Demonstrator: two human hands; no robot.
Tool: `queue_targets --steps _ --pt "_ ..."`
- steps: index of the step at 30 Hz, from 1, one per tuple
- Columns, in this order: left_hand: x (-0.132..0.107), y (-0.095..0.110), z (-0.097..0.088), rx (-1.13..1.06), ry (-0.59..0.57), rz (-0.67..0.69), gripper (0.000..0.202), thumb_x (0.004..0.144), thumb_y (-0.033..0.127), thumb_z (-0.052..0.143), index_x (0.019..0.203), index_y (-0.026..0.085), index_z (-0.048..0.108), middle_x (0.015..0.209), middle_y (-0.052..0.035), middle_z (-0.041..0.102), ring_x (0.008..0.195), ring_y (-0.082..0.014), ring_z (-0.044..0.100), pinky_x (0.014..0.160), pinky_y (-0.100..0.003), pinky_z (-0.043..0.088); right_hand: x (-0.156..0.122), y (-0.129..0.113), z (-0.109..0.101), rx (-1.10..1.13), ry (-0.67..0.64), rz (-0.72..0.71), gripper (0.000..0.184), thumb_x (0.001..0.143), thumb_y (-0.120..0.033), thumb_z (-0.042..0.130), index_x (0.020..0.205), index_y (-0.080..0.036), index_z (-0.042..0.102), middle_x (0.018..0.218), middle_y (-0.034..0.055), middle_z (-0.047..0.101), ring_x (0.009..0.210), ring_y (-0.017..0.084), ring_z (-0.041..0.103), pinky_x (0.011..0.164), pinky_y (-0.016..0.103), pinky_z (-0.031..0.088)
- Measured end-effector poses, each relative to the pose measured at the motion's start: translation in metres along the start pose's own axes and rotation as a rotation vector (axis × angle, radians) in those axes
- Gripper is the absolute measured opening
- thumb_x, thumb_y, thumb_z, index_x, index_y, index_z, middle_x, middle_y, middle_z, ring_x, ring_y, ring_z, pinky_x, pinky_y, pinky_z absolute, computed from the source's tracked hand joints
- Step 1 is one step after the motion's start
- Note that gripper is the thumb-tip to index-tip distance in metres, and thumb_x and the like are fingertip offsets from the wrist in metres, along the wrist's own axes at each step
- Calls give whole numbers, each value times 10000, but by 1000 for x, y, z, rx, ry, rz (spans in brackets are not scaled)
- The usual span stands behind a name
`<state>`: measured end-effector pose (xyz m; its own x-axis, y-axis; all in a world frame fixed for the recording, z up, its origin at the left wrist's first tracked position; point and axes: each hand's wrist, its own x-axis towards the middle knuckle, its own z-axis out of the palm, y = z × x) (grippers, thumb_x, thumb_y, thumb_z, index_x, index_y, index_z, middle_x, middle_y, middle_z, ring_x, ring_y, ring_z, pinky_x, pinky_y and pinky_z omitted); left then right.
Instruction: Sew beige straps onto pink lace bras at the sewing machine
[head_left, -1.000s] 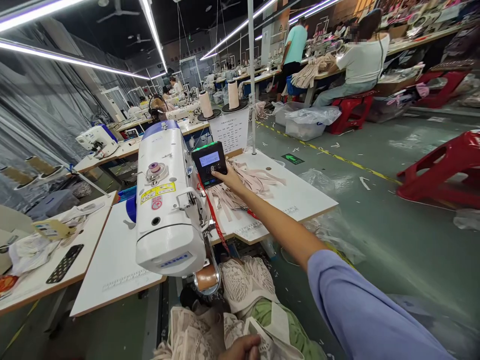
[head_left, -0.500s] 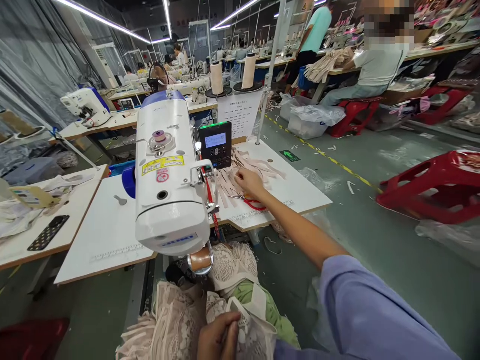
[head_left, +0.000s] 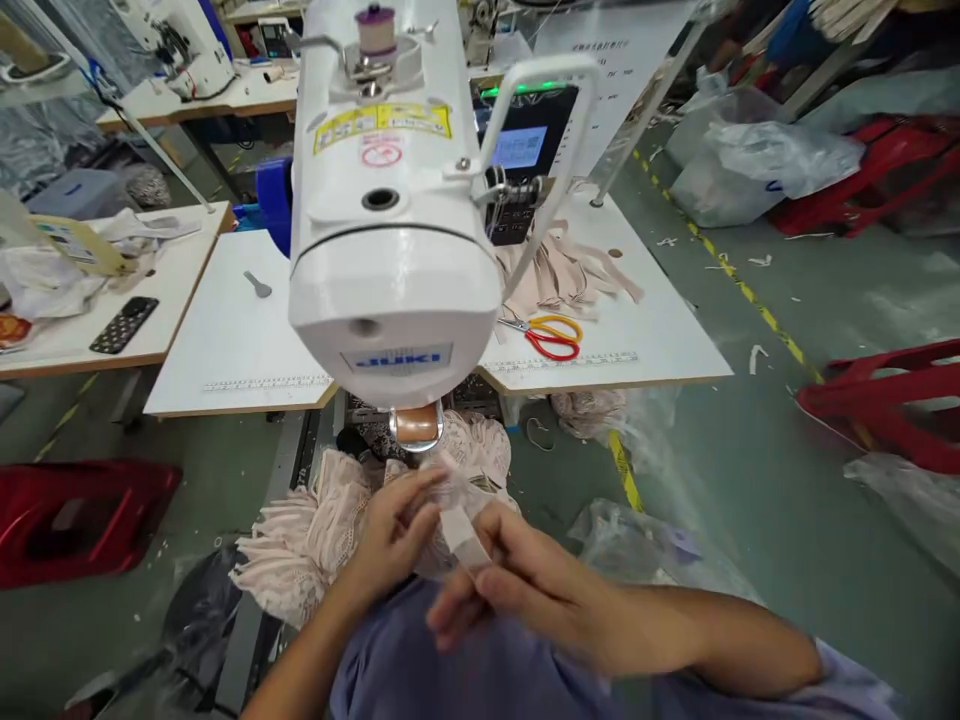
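Note:
Below the head of a white sewing machine (head_left: 394, 300), both of my hands meet in front of my lap. My left hand (head_left: 397, 530) pinches a pale pink lace garment (head_left: 448, 485), which looks like a bra. A short beige fabric strip (head_left: 463, 538) is held by my right hand (head_left: 540, 585), between thumb and fingers, against the garment. Motion blurs the right fingers. A bundle of lace pieces (head_left: 307, 535) hangs to the left of my left hand, and more lace cups (head_left: 480, 445) lie under the machine head.
On the right table half lie a pile of beige strips (head_left: 562, 270) and scissors (head_left: 555, 338) with red and yellow handles. A small grey metal piece (head_left: 258, 285) rests on the left half. Red stools (head_left: 892, 400) stand on both sides. A phone (head_left: 124, 325) lies on the neighbouring table.
My right hand has come back from the strip pile to my left hand, bringing a beige strip. My left hand has risen slightly with the lace garment. The view has tilted downward.

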<state>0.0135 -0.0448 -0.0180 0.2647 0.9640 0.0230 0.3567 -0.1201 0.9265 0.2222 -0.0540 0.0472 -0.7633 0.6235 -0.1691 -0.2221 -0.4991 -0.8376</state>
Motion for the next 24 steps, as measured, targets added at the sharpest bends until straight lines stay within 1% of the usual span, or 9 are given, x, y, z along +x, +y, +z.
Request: queue_targets --steps 3,6,11,14,17,19,20,23,24 --pt "3 5 13 -182 -331 75 892 849 847 237 1112 171 755 1039 -132 753 984 -282 706 857 -375 573 25 20 2 103 255 -193 299 974 -532 529 968 -265 396 1040 74 761 912 186 752 815 375 605" --pt "5 12 33 -210 -507 75 814 812 850 373 963 159 776 922 -112 744 877 -263 698 823 -348 560 47 21 -12 131 505 -310 243 975 -477 559 985 -268 437 1042 31 759 923 163 745 832 340 606" --pt "6 17 43 -205 -511 -48 477 975 492 443 822 157 747 710 -33 678 670 -154 623 642 -229 489 49 -8 -56 89 764 -445 205 956 -441 594 962 -267 485 1004 12 765 872 145 745 764 287 618" --pt "6 14 29 -237 -560 -99 452 976 472 469 826 156 756 673 -18 659 623 -132 589 587 -204 440 41 -25 -107 73 1017 -629 174 951 -410 600 936 -260 514 1055 24 747 929 131 733 785 255 615" --pt "8 10 13 -340 -588 -150 467 969 494 491 796 148 754 679 -24 667 628 -125 585 611 -206 436 35 -20 -147 161 1131 -697 123 951 -362 605 956 -246 565 1116 34 719 995 112 709 798 205 603" --pt "11 9 7 -435 -547 -194 471 961 505 513 774 137 741 702 -35 677 633 -120 573 621 -211 429 33 0 -150 280 1042 -593 180 944 -420 612 961 -241 597 1057 28 718 926 106 704 759 196 599" --pt "13 9 5 -462 -511 -220 469 957 505 523 769 131 735 692 -34 666 611 -110 547 602 -209 411 33 14 -142 332 921 -473 253 934 -489 610 957 -237 612 1003 28 718 872 112 699 734 209 597" --pt "16 16 8 -428 -417 -269 440 963 467 528 791 116 731 640 -9 611 536 -78 435 528 -204 329 29 54 -101 334 368 27 551 832 -740 570 917 -202 656 800 32 676 714 147 650 632 266 566" --pt "17 20 11 -383 -397 -269 423 968 441 523 801 115 735 634 -4 600 527 -74 413 517 -205 314 28 63 -87 301 264 101 596 805 -771 570 904 -192 669 727 17 640 663 141 619 593 256 537"
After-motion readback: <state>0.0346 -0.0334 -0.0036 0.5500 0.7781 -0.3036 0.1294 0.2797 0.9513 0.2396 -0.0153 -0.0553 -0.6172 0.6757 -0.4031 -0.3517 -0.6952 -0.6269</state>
